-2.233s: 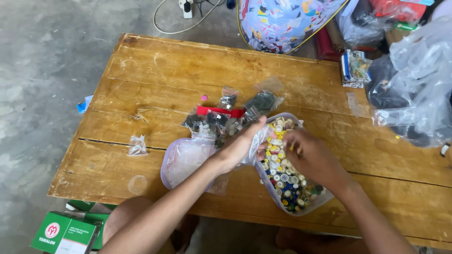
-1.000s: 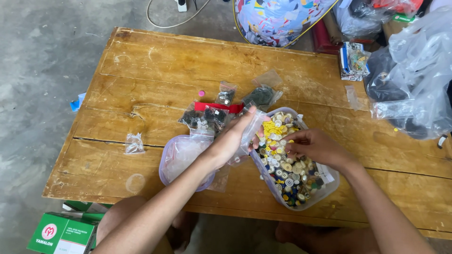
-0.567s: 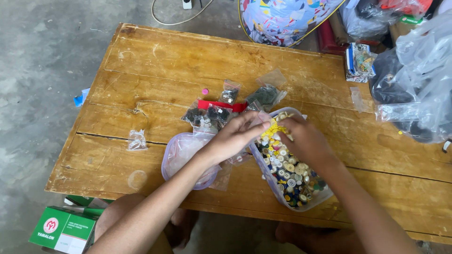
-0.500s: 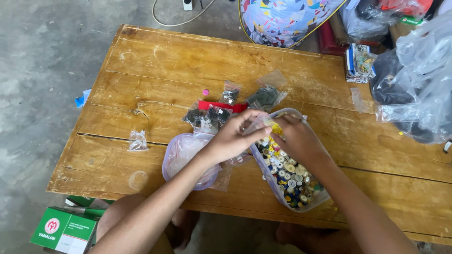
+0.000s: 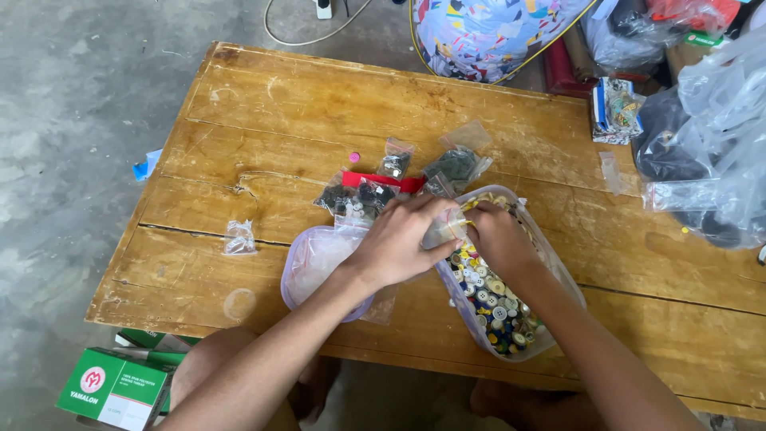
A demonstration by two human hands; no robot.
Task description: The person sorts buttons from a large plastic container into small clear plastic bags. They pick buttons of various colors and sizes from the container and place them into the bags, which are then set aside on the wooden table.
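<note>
A clear plastic tub [image 5: 558, 281] full of mixed coloured buttons [image 5: 495, 303] lies on the wooden table [image 5: 335, 104]. My left hand [image 5: 399, 243] holds a small clear plastic bag [image 5: 445, 231] at the tub's near-left rim. My right hand [image 5: 495, 238] sits over the buttons and meets the bag's mouth, fingers pinched, with some yellow buttons just beside it. What the fingertips hold is hidden. A clear lid or bowl [image 5: 315, 259] lies under my left wrist.
Several small bags of dark buttons [image 5: 359, 195] and a red strip [image 5: 375, 180] lie behind the hands. A crumpled small bag [image 5: 238, 237] lies left. Large plastic bags [image 5: 710, 136] crowd the right edge, a patterned bag [image 5: 495, 36] the far edge, a green box [image 5: 112, 387] on the floor.
My right hand has moved from the tub's middle up to its near-left end and met the left hand, which has closed on the small bag there.
</note>
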